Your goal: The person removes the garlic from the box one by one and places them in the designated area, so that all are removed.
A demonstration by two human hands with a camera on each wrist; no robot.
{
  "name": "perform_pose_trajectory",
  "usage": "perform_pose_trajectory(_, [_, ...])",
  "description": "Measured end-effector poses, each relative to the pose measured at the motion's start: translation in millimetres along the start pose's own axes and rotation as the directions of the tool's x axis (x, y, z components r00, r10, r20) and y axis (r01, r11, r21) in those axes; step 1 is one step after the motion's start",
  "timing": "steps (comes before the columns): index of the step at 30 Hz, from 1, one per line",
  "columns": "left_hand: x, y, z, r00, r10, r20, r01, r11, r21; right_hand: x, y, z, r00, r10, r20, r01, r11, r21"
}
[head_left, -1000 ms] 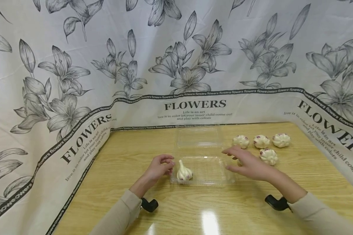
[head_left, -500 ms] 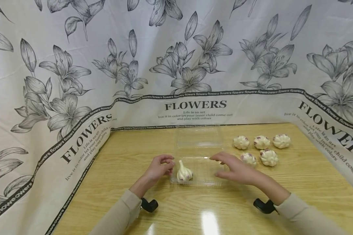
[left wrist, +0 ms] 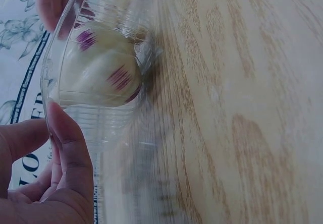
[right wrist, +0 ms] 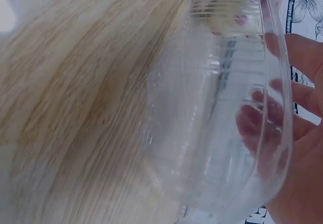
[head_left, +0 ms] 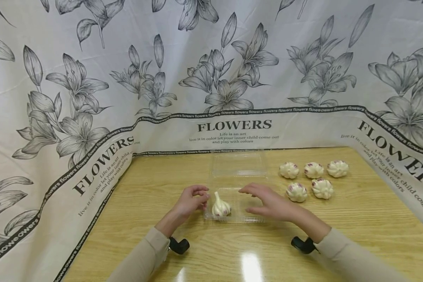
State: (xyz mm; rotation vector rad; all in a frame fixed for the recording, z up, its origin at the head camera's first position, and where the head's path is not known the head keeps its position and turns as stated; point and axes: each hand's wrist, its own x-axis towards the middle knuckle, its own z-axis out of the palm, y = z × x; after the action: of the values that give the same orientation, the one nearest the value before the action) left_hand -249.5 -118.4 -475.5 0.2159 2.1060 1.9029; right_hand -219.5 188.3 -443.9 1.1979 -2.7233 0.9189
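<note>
A clear plastic clamshell box lies open on the wooden table, its lid folded back behind it. One garlic bulb, pale with purple streaks, sits stem-up at the left end of the base. My left hand pinches the rim beside that bulb; the left wrist view shows thumb and index finger at the plastic edge. Over the right part of the base reaches my right hand, thumb and fingers spread with nothing between them. In the right wrist view, its fingers show partly through the clear wall.
Several more garlic bulbs lie at the right of the table, the nearest garlic bulb just beyond my right hand. A white cloth printed with flowers and lettering hangs along the back and sides of the wooden table.
My right hand has moved left, from the loose bulbs at the right to over the box, and holds nothing. My left hand stays at the rim.
</note>
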Motion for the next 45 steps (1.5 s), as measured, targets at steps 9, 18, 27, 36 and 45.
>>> perform_pose_trajectory(9, [0.4,0.3,-0.7,1.0,-0.005,0.006,0.005,1.0,-0.002,13.3,-5.2,9.4,1.0,-0.005,0.025,0.005,1.0,0.018])
perform_pose_trajectory(18, [0.2,2.8,-0.2,1.0,-0.007,0.005,0.007,1.0,-0.006,25.8,-7.6,17.5,0.997,-0.069,0.033,0.068,0.997,0.028])
perform_pose_trajectory(27, [0.7,2.0,-0.3,1.0,0.002,0.006,-0.002,1.0,-0.011,33.4,-13.8,24.5,0.994,-0.091,0.053,0.089,0.996,0.025])
perform_pose_trajectory(36, [0.3,3.0,-0.3,1.0,0.011,0.005,-0.011,1.0,-0.01,40.4,-16.9,30.9,0.991,-0.117,0.069,0.116,0.993,0.012])
perform_pose_trajectory(45, [-0.5,2.3,-0.6,1.0,-0.008,0.005,0.008,1.0,-0.009,48.0,-18.3,35.8,0.989,-0.092,0.119,0.094,0.996,-0.01])
